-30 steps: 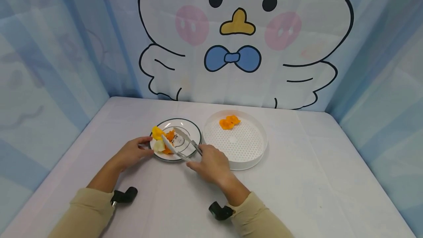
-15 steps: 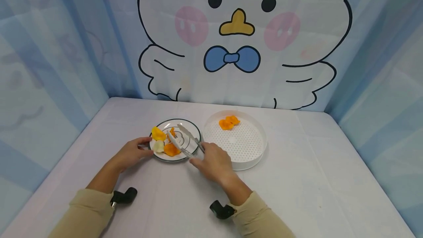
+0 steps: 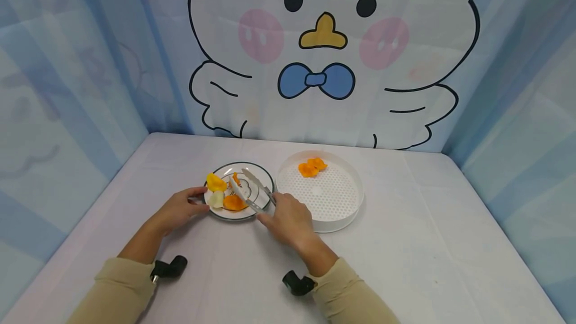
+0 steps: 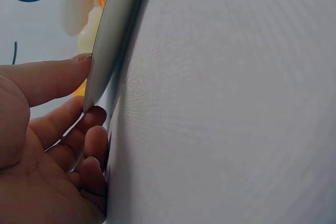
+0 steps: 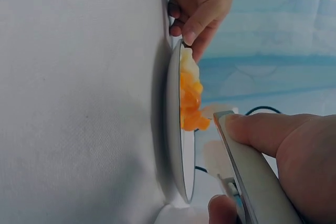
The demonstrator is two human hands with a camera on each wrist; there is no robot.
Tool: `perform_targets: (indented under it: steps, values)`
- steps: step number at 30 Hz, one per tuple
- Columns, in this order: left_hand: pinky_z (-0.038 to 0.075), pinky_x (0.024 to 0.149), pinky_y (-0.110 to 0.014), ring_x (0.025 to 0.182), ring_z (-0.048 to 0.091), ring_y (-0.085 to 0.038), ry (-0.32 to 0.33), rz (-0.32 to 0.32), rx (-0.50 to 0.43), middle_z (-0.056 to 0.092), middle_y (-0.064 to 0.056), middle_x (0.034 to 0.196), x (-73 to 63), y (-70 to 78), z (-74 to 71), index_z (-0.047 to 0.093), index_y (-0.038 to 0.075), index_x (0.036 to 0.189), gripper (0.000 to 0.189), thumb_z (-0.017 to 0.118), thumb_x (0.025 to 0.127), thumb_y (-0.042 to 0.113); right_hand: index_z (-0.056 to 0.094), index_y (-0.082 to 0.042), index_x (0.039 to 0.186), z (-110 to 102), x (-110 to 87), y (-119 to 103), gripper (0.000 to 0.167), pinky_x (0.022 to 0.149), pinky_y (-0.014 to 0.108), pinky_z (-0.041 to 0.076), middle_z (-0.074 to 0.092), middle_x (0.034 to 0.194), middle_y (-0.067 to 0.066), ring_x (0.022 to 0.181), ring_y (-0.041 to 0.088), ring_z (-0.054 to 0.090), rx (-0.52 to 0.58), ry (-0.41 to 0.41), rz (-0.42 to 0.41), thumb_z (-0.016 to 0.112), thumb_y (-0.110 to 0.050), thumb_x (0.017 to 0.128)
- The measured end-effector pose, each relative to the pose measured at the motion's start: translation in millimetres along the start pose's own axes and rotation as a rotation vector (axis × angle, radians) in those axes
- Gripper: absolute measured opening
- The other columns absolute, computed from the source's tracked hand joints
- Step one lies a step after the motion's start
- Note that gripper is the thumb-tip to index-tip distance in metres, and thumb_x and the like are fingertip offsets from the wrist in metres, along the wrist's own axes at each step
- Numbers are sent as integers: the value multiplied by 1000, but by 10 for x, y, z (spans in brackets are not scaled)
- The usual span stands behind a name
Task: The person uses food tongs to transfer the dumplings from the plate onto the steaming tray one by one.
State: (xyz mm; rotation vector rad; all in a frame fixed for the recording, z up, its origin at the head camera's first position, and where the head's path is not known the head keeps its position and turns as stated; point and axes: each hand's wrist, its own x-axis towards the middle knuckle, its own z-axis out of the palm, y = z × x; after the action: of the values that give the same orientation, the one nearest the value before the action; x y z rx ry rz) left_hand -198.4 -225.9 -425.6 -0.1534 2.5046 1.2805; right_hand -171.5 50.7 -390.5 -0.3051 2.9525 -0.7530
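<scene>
My left hand (image 3: 181, 208) pinches the left rim of a white plate (image 3: 230, 167) with a dark edge line, thumb on top and fingers under it in the left wrist view. Petal-like pieces lie on the plate: a yellow one (image 3: 216, 182), a pale one (image 3: 216, 199), a larger orange one (image 3: 235, 202) and a smaller orange bit partly behind the tongs. My right hand (image 3: 290, 218) grips metal tongs (image 3: 258, 184), their arms spread over the plate. One tip is right by the small orange bit; the other reaches further right.
To the plate's right stands a round white perforated tray (image 3: 337, 201) with a raised rim, close beside it. Orange petals (image 3: 312, 167) sit near its far side. A curtain with a cartoon bird (image 3: 324, 34) hangs behind the white-covered table (image 3: 405, 244).
The tongs have shifted slightly right over the plate. The larger orange piece now shows more fully, further right and apart from the smaller bit. The left hand stays at the rim.
</scene>
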Motion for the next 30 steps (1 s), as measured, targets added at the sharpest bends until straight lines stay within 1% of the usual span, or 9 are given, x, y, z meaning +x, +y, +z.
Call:
perform_targets:
  steps: [4, 7, 10, 14, 18, 23, 27, 30]
  values:
    - [44, 90, -43, 111, 45, -35, 3, 0, 2, 44, -21, 141, 1, 1, 4, 38, 3, 152, 69, 69, 94, 25, 59, -3, 136, 6, 6, 8, 63, 87, 45, 50, 64, 124, 13, 100, 29, 61, -6, 11, 2, 72, -43, 89]
    - [44, 89, -43, 111, 45, -36, 5, -5, 3, 44, -21, 142, 0, 3, 6, 38, 4, 153, 70, 69, 94, 25, 59, -3, 137, 17, 15, 9, 64, 89, 45, 49, 64, 124, 13, 102, 28, 61, -1, -4, -4, 71, -44, 89]
    - [44, 89, -43, 112, 45, -36, 2, -7, 2, 44, -21, 142, 1, 4, 6, 37, 4, 153, 70, 69, 94, 26, 58, -3, 138, 29, 28, 6, 65, 87, 44, 49, 63, 123, 13, 98, 27, 59, 8, -27, 2, 70, -45, 90]
    - [44, 90, -43, 112, 44, -35, 3, -15, -3, 44, -20, 142, 9, -2, 14, 38, 5, 153, 69, 69, 94, 25, 58, -3, 138, 35, 48, 3, 65, 82, 41, 49, 63, 122, 12, 92, 26, 57, 13, -36, 19, 70, -45, 90]
    - [43, 90, -43, 112, 44, -35, 7, -19, -3, 44, -20, 141, 9, -7, 19, 38, 5, 153, 69, 69, 94, 25, 58, -2, 138, 31, 59, -6, 64, 83, 42, 50, 63, 121, 13, 92, 26, 57, -2, -41, 17, 71, -44, 91]
    - [43, 88, -42, 111, 44, -35, 10, -16, 1, 45, -20, 140, 7, -4, 17, 38, 4, 153, 69, 69, 94, 25, 59, -1, 135, 36, 65, -10, 62, 84, 42, 50, 64, 119, 14, 93, 26, 59, -38, -50, -7, 70, -43, 91]
    - [44, 88, -42, 111, 45, -35, 15, -23, 4, 45, -21, 140, 4, 6, 23, 38, 4, 153, 69, 69, 94, 25, 63, -2, 130, 37, 65, -9, 57, 79, 41, 49, 66, 114, 12, 88, 24, 58, -33, -51, -23, 70, -43, 91]
    - [44, 89, -42, 110, 45, -35, 20, -25, 4, 45, -21, 141, 1, 11, 28, 37, 3, 153, 69, 69, 95, 24, 65, -3, 126, 31, 70, -6, 51, 69, 37, 46, 65, 101, 7, 80, 22, 56, -1, -56, -27, 71, -41, 92]
